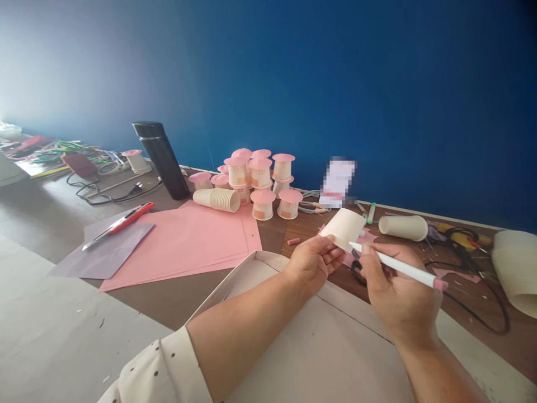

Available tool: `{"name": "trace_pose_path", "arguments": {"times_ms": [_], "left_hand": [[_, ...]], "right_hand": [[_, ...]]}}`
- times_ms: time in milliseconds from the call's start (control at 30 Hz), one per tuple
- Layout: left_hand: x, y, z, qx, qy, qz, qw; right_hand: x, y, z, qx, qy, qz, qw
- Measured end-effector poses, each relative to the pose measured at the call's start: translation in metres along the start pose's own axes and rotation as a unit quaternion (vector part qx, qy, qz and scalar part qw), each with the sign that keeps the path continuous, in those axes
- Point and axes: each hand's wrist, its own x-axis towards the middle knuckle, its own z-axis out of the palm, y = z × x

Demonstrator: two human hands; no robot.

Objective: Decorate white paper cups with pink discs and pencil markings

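Note:
My left hand (312,260) is closed around a white paper cup (343,226), holding it on its side above the table. In my right hand (392,285) sits a white pen with a pink end (403,268), fingers wrapped round it, its tip touching the cup's side. Both hands hover over a shallow cardboard box lid (335,347) at the table's near edge.
Several pink-topped paper cups (260,182) are stacked at the back beside a lying sleeve of cups (218,198) and a black flask (161,159). Pink paper sheets (188,240), a red-handled knife (121,224), scissors, cables (474,296) and another lying cup (403,226) surround them.

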Motion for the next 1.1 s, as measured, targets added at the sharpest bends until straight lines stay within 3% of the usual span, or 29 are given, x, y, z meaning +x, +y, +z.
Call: {"name": "trace_pose_path", "arguments": {"times_ms": [700, 1100], "left_hand": [[-0.0001, -0.0009, -0.0007, -0.021, 0.002, 0.007, 1.0], [-0.0004, 0.0005, -0.0004, -0.015, 0.003, 0.003, 1.0]], "right_hand": [[-0.0003, -0.0046, -0.0005, -0.021, -0.012, 0.01, 1.0], [-0.0012, -0.0013, -0.0002, 0.021, -0.012, 0.024, 0.999]]}}
